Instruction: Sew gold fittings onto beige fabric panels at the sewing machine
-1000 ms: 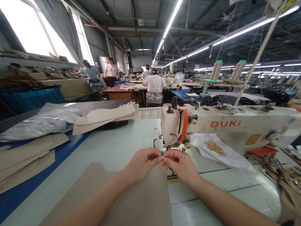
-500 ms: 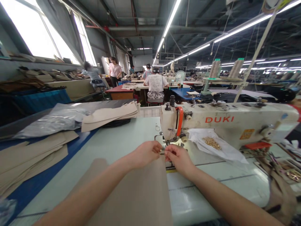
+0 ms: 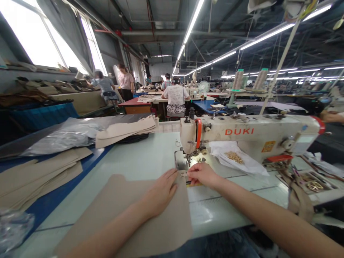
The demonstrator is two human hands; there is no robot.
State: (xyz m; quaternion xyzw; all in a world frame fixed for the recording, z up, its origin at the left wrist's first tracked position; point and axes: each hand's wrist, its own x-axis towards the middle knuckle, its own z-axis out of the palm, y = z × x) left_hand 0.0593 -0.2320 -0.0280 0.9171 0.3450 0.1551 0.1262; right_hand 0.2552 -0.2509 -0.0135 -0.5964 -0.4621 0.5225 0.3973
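A beige fabric panel (image 3: 123, 204) lies flat on the sewing table, its upper right corner just in front of the presser foot of the sewing machine (image 3: 217, 134). My left hand (image 3: 162, 190) rests open on that panel, fingers stretched toward the corner. A small metal ring (image 3: 182, 175) sits at the corner, between my two hands. My right hand (image 3: 201, 174) is closed in a pinch at the panel's right edge, beside the ring. What its fingertips grip is too small and covered to make out.
Small brass-coloured pieces (image 3: 234, 157) lie on a white bag under the machine arm. More beige panels (image 3: 40, 175) are stacked at left, near a clear plastic bag (image 3: 64, 138). A tray (image 3: 314, 184) with rings stands at right. A co-worker (image 3: 176, 98) sits ahead.
My left hand has gone from a pinch near the needle to lying flat on the panel. The panel has settled onto the table. My right hand stays pinched by the corner.
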